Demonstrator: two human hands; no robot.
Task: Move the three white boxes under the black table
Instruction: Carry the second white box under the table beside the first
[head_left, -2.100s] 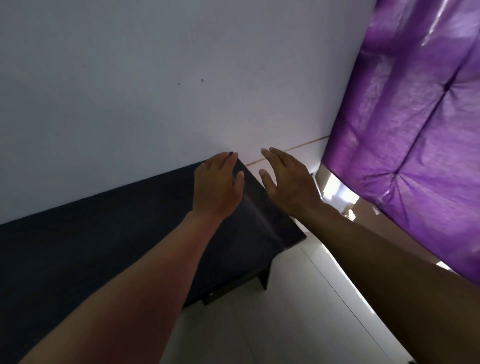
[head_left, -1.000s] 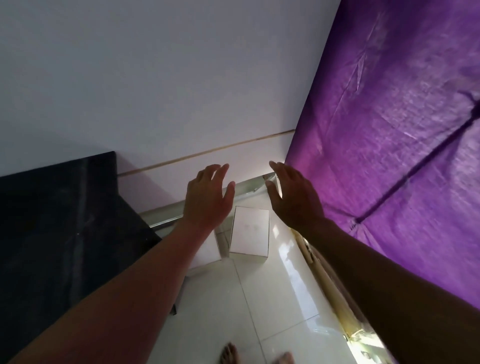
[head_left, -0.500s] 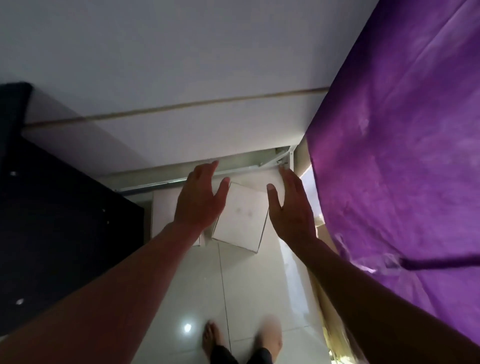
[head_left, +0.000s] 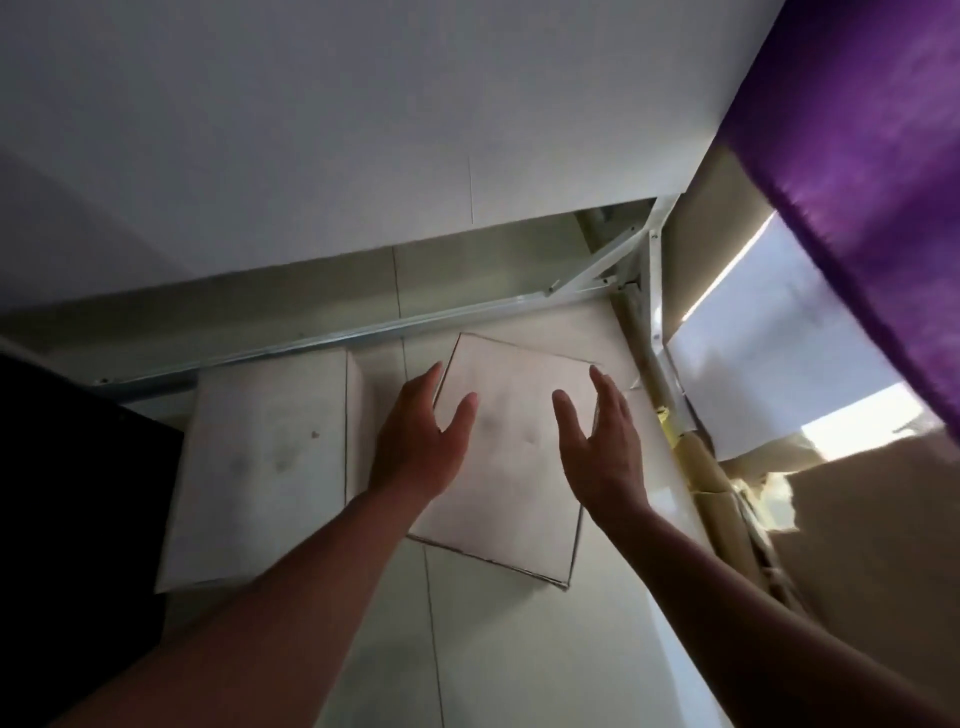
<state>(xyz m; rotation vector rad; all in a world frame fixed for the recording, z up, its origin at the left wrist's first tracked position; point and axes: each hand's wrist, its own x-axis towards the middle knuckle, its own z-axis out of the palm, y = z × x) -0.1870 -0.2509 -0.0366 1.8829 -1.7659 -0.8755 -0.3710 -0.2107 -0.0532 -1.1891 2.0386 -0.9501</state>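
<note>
Both hands are reaching down over a white box (head_left: 511, 462) that is sitting on the pale tiled floor (head_left: 519, 649), turned at a slant to the tile lines. The left hand (head_left: 421, 441) is hovering over the box's left edge, and the right hand (head_left: 597, 447) is hovering over its right side; the fingers (head_left: 605, 389) of both are spreading wide, palms facing each other, with nothing held between them. Whether either hand is touching the cardboard is not clear from this angle.

A second white box (head_left: 260, 467) is lying just beside the first, to its left, squarer to the wall, with its left edge close against the dark counter (head_left: 67, 493) that is filling the lower left of the view. A third box is not making itself out here.

Behind the boxes a metal rail (head_left: 311, 343) is running along the foot of the white wall (head_left: 363, 130), meeting a white angled frame (head_left: 613, 260) at the corner. To the right a purple curtain (head_left: 857, 156) is hanging down, with brown cardboard (head_left: 872, 545) below it and daylight showing through the gap between them
</note>
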